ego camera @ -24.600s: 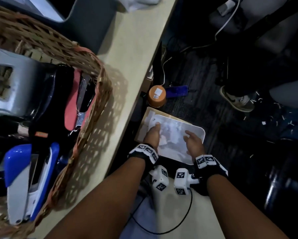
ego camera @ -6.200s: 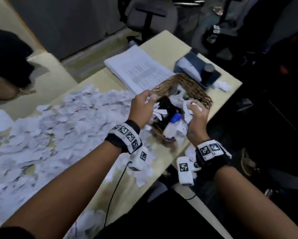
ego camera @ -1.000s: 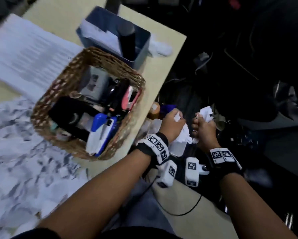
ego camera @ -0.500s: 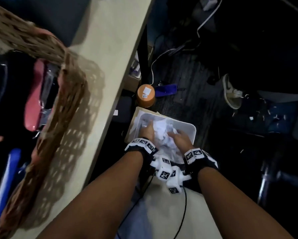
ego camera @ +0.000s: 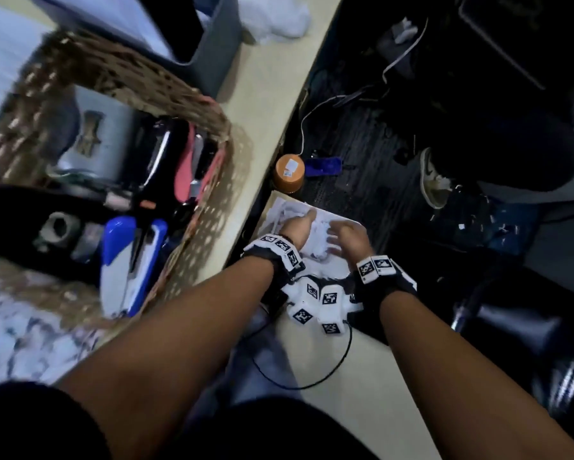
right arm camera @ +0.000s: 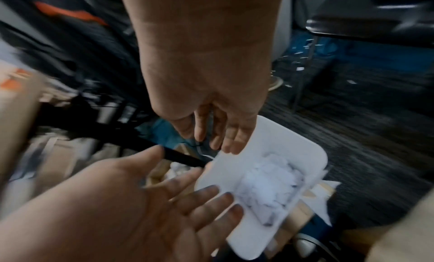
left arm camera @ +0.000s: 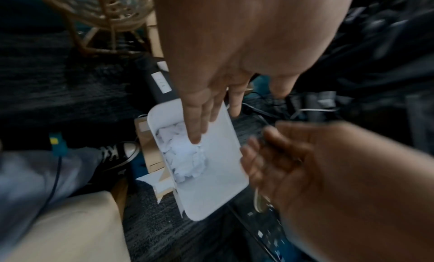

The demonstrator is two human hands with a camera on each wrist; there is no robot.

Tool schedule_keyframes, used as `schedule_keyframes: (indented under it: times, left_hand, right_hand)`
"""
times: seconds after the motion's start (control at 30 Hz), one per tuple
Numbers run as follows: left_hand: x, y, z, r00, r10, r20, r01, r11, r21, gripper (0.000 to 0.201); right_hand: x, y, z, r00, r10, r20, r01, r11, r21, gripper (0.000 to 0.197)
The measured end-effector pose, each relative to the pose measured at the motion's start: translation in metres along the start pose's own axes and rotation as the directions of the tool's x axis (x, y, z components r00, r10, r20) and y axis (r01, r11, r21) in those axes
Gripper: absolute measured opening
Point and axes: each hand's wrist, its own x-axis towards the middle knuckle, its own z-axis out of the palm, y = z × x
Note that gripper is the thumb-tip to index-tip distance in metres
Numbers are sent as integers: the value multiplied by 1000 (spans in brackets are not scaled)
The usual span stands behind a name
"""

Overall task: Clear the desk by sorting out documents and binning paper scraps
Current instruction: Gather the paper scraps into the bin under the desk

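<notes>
A white bin [ego camera: 340, 221] stands on the floor beside the desk edge, with crumpled paper scraps [ego camera: 317, 235] inside. Both hands hover just above its mouth. My left hand [ego camera: 297, 227] has straight fingers and holds nothing. My right hand [ego camera: 347, 239] is spread and empty too. The left wrist view shows the left hand's fingers [left arm camera: 199, 121] over the bin [left arm camera: 218, 184] and the scraps [left arm camera: 183, 154]. In the right wrist view the right hand [right arm camera: 218, 134] hangs over the bin [right arm camera: 279, 136] above the scraps [right arm camera: 270, 180], with the left hand [right arm camera: 164, 201] beside it.
On the desk stand a wicker basket [ego camera: 192, 94] of staplers and a grey organiser [ego camera: 216, 51]. More scraps [ego camera: 23, 330] cover the desk at lower left. An orange container [ego camera: 290, 172], cables and someone's shoe [ego camera: 433, 180] lie on the dark floor.
A second ago both hands gripped paper scraps above the bin. They dropped them into the bin and have now lifted slightly out of it, empty with fingers spread.
</notes>
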Motion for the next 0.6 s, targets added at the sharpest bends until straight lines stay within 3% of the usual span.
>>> schedule_keyframes:
  times: [0.13, 0.23, 0.33, 0.43, 0.5, 0.6]
  left_hand:
    - [-94, 6, -17, 967, 179, 182, -206, 968, 143, 19]
    - [-156, -1, -53, 905, 246, 348, -299, 948, 106, 8]
    - [-216, -14, -112, 852, 347, 393, -407, 910, 77, 11]
    - [-266, -43, -184, 831, 482, 278, -513, 857, 44, 22]
    - [-293, -75, -234, 833, 541, 115, -547, 836, 36, 20]
    - [-316, -141, -304, 793, 575, -200, -569, 817, 94, 18]
  right_hand:
    - [-76, -61, -5, 965, -261, -9, 255, 949, -186, 10]
    - [-145, -103, 8, 903, -425, 61, 427, 873, -234, 9]
    - [-211, -136, 55, 809, -548, 211, 586, 780, -220, 9]
    - [-267, -154, 126, 613, -665, 427, 786, 567, -246, 13]
    - [-298, -154, 178, 480, -672, 563, 875, 412, -254, 11]
    - [-328, -133, 251, 363, -562, 743, 931, 255, -262, 16]
